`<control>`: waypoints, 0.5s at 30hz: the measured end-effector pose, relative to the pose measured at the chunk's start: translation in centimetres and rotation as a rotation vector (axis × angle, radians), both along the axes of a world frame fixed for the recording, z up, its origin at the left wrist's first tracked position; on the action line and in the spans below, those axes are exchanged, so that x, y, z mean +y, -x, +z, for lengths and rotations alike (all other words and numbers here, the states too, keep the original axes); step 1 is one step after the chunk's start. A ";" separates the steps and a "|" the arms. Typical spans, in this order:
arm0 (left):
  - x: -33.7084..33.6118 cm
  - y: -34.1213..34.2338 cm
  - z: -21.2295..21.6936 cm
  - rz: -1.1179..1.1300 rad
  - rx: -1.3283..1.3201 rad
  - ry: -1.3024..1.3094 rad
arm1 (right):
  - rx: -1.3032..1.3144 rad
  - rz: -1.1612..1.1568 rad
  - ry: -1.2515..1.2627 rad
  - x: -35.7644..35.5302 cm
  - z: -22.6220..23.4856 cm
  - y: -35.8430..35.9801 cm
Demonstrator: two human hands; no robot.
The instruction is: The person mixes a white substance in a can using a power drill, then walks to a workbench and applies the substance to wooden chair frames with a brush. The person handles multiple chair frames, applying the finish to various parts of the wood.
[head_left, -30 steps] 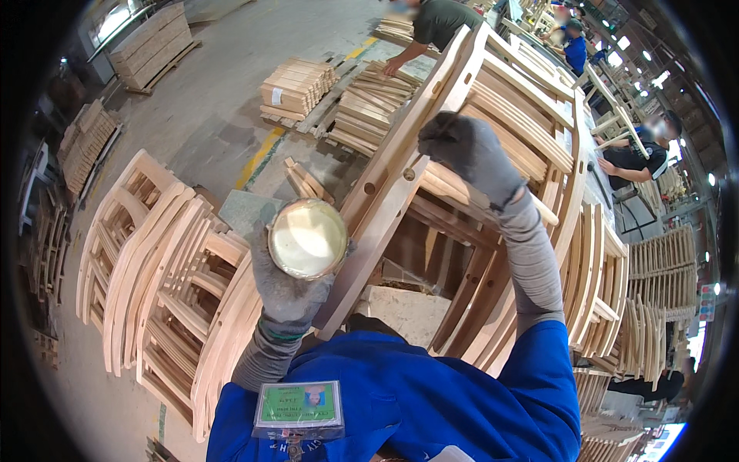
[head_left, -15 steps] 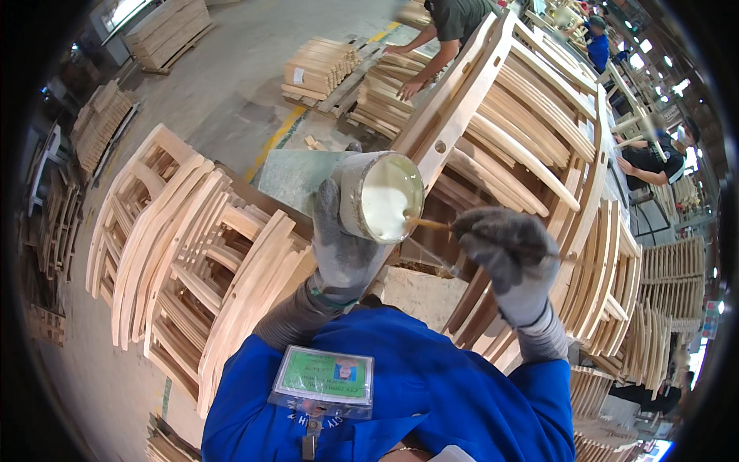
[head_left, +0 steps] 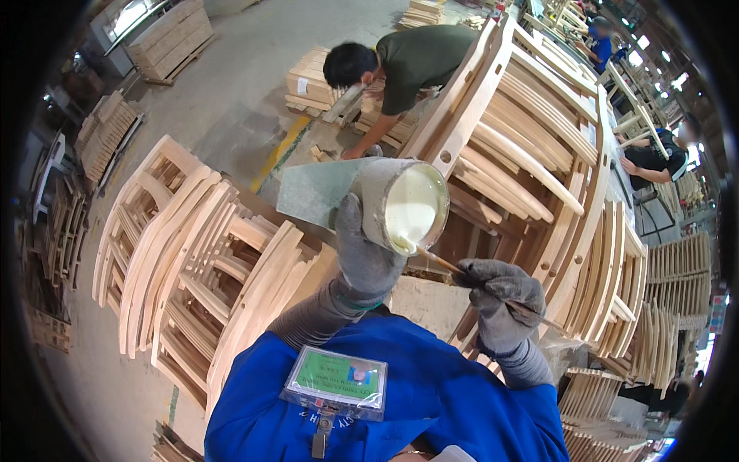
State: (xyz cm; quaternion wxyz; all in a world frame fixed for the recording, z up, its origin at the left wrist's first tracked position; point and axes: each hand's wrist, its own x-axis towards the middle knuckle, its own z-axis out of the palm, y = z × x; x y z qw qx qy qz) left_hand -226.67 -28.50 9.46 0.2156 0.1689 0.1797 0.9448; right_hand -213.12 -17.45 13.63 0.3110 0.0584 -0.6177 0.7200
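Gloved in grey, my left hand (head_left: 363,250) is closed around a round cup (head_left: 379,202) that holds a creamy white liquid. The cup is tilted so that its mouth shows. My right hand (head_left: 504,296), in a grey glove too, pinches a thin wooden stick (head_left: 440,260). The stick's far tip touches the cup's lower rim, where some white liquid clings to it. Its other end sticks out past my right hand. Behind the cup lies a flat greenish-grey panel (head_left: 308,192), partly covered by the cup.
Curved wooden chair-back frames (head_left: 165,254) stand stacked at the left. A tall stack of wooden frames (head_left: 531,138) rises at the right. A co-worker in a dark shirt (head_left: 427,65) bends over wood piles (head_left: 308,81) ahead. A pale block (head_left: 431,300) sits below my hands.
The cup and my left hand have shifted right and slightly down. My right hand has lowered, and the stick's tip has moved from inside the cup to its rim. The co-worker has bent lower.
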 end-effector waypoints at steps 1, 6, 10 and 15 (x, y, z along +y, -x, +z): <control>0.3 0.1 -0.6 0.035 0.063 -0.022 | 0.032 -0.005 0.001 -0.1 -0.1 0.1; 2.1 0.5 -1.4 0.160 -0.027 0.006 | 0.053 -0.178 0.152 0.1 -0.5 2.0; 3.4 1.0 -3.1 0.264 0.120 0.226 | -0.278 -0.243 -0.003 4.4 -1.4 4.8; 3.8 3.6 -1.1 -0.234 -0.114 0.155 | -0.277 0.283 0.650 12.0 0.6 10.1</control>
